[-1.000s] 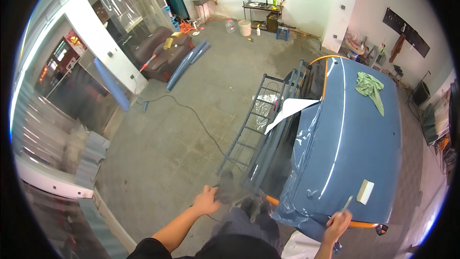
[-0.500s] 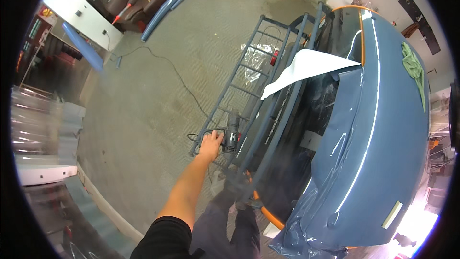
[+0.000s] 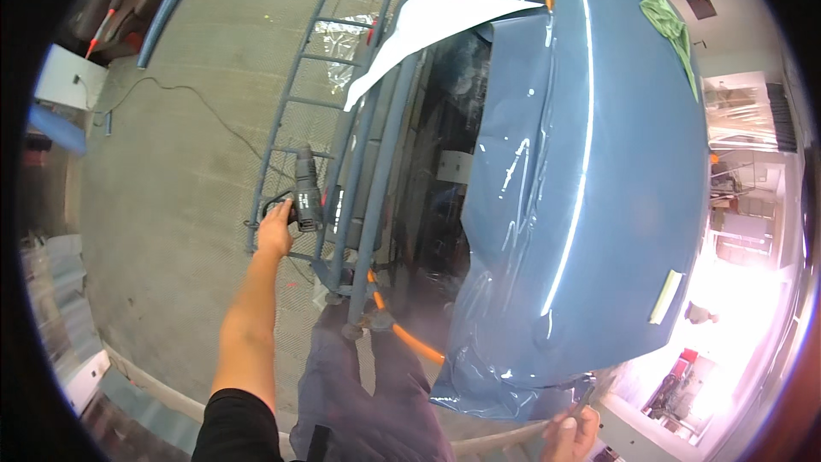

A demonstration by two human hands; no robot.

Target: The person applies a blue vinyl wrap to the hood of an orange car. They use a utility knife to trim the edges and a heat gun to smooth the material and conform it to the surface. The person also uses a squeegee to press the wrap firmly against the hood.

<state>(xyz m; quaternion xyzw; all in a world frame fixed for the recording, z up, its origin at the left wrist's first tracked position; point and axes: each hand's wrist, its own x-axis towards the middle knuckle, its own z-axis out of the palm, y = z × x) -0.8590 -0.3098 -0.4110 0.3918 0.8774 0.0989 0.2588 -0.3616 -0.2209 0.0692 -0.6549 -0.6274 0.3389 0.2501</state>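
Workshop, bare concrete floor (image 3: 171,171). Left hand (image 3: 275,227) closed round black heat gun (image 3: 306,190), held out beside grey metal rack (image 3: 342,137); right hand (image 3: 571,432) pinches film edge (image 3: 505,389) at low corner of blue wrapped panel (image 3: 590,171) (fingers closed, grip partly hidden). Risk, my read: trailing cord (image 3: 197,107) catches rack, or pull creases film.

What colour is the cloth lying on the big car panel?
Green; the cloth shows in the head view, atop the blue panel.
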